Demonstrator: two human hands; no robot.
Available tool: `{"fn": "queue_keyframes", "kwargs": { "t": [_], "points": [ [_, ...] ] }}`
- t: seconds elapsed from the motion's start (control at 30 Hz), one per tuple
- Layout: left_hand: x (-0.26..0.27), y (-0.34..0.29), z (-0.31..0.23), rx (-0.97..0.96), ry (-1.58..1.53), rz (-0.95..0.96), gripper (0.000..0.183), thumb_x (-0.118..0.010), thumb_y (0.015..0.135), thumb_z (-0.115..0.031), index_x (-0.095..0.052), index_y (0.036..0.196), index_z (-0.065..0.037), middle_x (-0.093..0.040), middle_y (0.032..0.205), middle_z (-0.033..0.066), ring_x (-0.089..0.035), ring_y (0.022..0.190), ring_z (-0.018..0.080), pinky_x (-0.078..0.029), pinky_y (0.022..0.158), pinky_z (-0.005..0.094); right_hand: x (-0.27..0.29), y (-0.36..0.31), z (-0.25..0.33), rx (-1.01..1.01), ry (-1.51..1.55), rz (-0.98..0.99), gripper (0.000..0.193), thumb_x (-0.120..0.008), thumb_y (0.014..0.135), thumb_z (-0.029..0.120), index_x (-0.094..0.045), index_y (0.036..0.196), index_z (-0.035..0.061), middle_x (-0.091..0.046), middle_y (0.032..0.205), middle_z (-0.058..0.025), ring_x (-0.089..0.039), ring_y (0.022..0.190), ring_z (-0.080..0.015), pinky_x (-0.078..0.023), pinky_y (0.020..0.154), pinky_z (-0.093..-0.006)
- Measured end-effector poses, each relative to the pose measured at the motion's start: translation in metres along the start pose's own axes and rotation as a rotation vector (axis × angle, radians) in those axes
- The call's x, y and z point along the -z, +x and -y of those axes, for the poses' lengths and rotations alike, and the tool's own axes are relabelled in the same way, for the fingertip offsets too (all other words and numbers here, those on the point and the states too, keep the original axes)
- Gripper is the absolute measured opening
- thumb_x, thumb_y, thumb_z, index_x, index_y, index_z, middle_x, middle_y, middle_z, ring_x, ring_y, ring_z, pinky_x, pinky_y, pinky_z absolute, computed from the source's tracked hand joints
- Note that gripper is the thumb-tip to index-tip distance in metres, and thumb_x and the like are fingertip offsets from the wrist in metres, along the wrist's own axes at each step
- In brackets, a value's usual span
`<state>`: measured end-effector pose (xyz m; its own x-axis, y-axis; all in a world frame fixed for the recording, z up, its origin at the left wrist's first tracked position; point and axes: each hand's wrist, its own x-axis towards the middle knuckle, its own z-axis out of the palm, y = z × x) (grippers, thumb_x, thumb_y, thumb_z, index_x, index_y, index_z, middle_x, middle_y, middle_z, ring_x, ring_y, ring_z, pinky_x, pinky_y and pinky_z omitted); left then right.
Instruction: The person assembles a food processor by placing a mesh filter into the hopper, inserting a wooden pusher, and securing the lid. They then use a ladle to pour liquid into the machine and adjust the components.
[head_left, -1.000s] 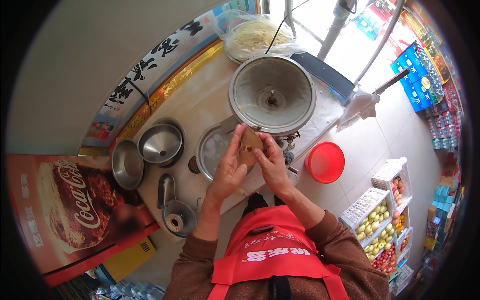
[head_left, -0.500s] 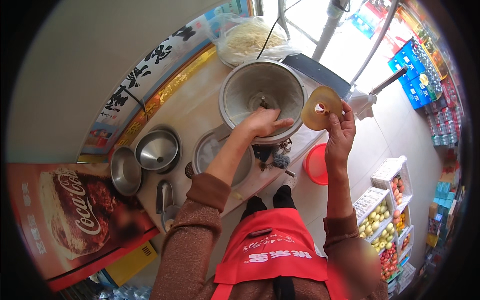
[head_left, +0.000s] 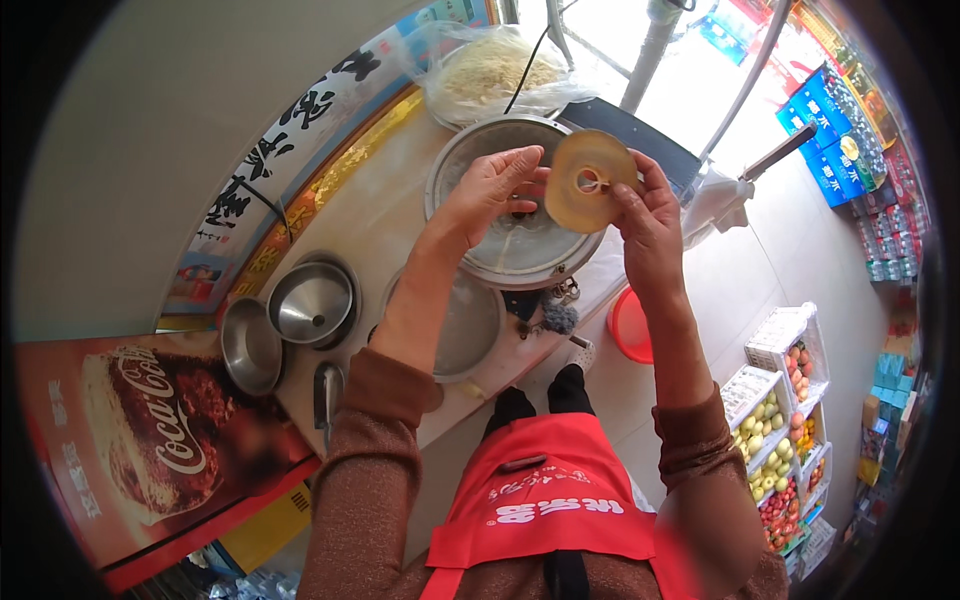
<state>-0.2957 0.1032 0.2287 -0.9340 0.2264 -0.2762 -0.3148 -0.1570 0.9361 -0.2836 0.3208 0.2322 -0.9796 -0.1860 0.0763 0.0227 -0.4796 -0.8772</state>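
Observation:
My right hand pinches a flat tan disc with a round hole in its middle. The disc is held up over the right side of a large round metal drum, partly hiding its inside. A short dark spindle shows at the drum's centre. Above the drum's left part is my left hand, its fingers apart and holding nothing. Those fingers come close to the disc's left edge; whether they touch it I cannot tell. Below my left forearm stands a round metal pot, partly covered by that arm.
Metal bowls and a long-handled tool lie at the counter's left. A clear bag of pale shreds sits behind the drum. On the floor at right are a red bucket and crates of fruit.
My left hand has lifted out of the drum and its fingers have spread. My right hand has brought the tan disc left and up, over the drum's rim.

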Motion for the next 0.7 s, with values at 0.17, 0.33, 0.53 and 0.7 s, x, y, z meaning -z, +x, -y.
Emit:
{"fn": "queue_keyframes", "kwargs": {
  "t": [0.17,0.33,0.53,0.7],
  "points": [
    [0.006,0.001,0.001,-0.149,-0.166,-0.035,0.047,-0.073,0.090,-0.017,-0.055,0.128,0.002,-0.068,0.114,0.0090,-0.066,0.100,0.0141,-0.054,0.087,0.0282,-0.018,0.037,-0.023,-0.063,-0.344,0.201,0.040,-0.059,0.097,0.009,-0.046,0.134,0.0040,-0.068,0.101,-0.0065,-0.064,0.092,-0.0112,-0.052,0.083,-0.0272],
    [0.026,0.001,0.020,-0.140,0.028,-0.239,0.052,-0.072,0.084,0.000,-0.051,0.132,0.002,-0.069,0.104,0.0128,-0.068,0.090,0.0141,-0.055,0.079,0.0266,-0.019,0.049,-0.044,-0.044,-0.837,0.199,0.031,-0.062,0.095,0.008,-0.050,0.124,0.0098,-0.068,0.083,-0.0072,-0.062,0.073,-0.0097,-0.050,0.067,-0.0280],
    [0.036,0.012,0.038,-0.123,0.389,-0.292,0.037,-0.070,0.079,0.000,-0.065,0.115,-0.002,-0.071,0.086,0.0128,-0.069,0.079,0.0143,-0.054,0.070,0.0268,-0.019,0.051,-0.062,0.171,-1.023,0.249,0.027,-0.062,0.088,0.003,-0.046,0.111,0.0052,-0.061,0.073,-0.0167,-0.061,0.067,-0.0319,-0.047,0.066,-0.0400],
    [0.035,0.018,0.042,-0.158,0.667,-0.325,0.017,-0.068,0.076,-0.005,-0.077,0.090,-0.004,-0.074,0.081,0.0146,-0.073,0.079,0.0206,-0.056,0.074,0.0331,-0.012,0.058,-0.073,0.138,-1.118,0.331,0.018,-0.060,0.085,0.004,-0.054,0.102,0.0037,-0.064,0.084,-0.0207,-0.063,0.081,-0.0387,-0.048,0.074,-0.0444]
  ]
}}
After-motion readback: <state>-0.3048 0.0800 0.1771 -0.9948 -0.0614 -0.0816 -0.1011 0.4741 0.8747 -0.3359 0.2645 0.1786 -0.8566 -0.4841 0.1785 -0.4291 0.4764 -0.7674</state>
